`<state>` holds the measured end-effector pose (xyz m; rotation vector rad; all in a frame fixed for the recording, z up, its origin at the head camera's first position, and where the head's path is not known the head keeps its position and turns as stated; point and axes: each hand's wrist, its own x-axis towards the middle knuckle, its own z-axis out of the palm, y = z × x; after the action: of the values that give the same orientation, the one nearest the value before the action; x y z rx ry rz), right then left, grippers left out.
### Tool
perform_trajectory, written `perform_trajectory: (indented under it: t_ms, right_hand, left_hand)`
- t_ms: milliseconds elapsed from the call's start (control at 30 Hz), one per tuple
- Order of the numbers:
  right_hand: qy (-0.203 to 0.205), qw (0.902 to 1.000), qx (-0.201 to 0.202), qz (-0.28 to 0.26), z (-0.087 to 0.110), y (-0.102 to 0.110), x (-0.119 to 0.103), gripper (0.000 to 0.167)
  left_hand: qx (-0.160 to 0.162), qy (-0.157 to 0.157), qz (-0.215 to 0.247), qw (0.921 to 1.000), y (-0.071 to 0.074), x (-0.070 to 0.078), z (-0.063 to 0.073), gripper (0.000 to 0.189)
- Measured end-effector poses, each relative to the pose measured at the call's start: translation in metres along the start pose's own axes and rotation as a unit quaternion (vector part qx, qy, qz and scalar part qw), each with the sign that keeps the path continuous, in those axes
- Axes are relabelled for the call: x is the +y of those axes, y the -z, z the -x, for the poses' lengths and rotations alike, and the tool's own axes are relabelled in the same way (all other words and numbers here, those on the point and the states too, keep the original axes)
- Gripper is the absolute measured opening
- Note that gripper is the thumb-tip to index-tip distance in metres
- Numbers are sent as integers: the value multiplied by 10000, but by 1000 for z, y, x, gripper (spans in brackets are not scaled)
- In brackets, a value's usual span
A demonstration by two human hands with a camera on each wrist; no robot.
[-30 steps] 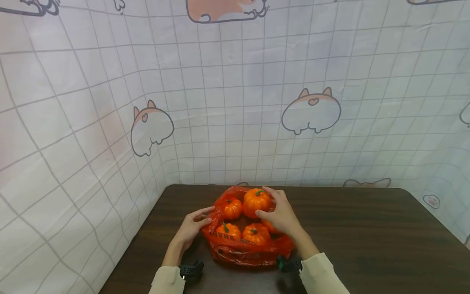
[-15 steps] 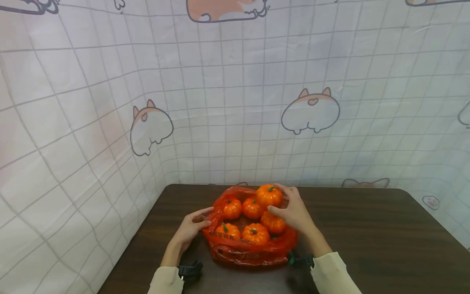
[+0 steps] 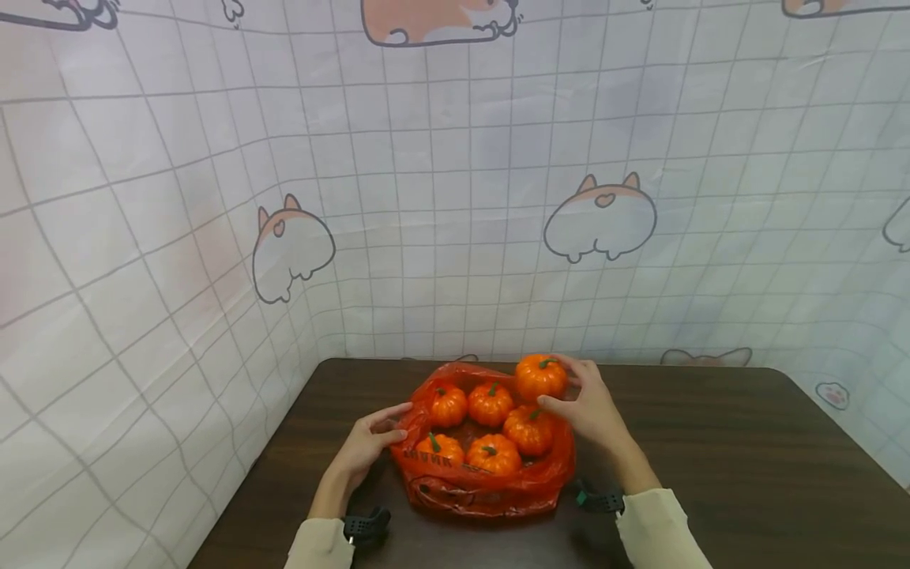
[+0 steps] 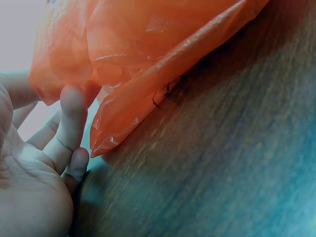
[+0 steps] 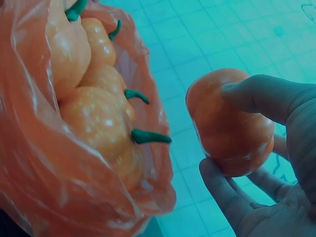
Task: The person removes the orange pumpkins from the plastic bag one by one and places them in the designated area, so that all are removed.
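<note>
My right hand [image 3: 593, 405] grips a small orange pumpkin [image 3: 542, 378] with a green stem, at the back right rim of a red plastic bag. In the right wrist view the held pumpkin [image 5: 232, 123] sits between thumb and fingers, apart from the bag [image 5: 29, 148]. The open-mouthed plastic bag [image 3: 483, 499] rests on the table with several similar pumpkins inside, one of them a pumpkin [image 3: 528, 431] near its right side. My left hand [image 3: 364, 446] holds the bag's left edge, and in the left wrist view its fingertips [image 4: 74, 101] pinch the thin plastic.
The dark wood-grain table [image 3: 711, 458] extends to the right of the bag. Behind and to the left stands a white grid-patterned curtain [image 3: 455, 237] with cartoon dogs. A dark wrist device [image 3: 367, 525] is strapped on each arm.
My right hand has lifted the pumpkin and moved it right, from over the bag's middle back to its right rim, uncovering the pumpkins beneath. The left hand stays at the bag's edge.
</note>
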<state>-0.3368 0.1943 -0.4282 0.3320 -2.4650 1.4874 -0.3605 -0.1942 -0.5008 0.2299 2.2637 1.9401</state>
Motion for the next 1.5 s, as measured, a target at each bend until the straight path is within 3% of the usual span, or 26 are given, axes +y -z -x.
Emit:
perform_trajectory:
  t_ms: [433, 633, 1000, 1500]
  right_hand:
    - [-80, 9999, 122, -44, 0, 16, 12, 76]
    - [-137, 9998, 160, -13, 0, 23, 21, 76]
    - [-397, 9989, 224, -76, 0, 34, 40, 79]
    - [-801, 9962, 220, 277, 5, 41, 63, 81]
  left_hand:
    - [142, 37, 17, 9999, 3, -4, -1, 49]
    - [42, 58, 36, 10000, 4, -4, 1, 50]
    - [-30, 39, -13, 10000, 3, -3, -1, 51]
    - [56, 115, 8, 9999, 1, -5, -3, 49]
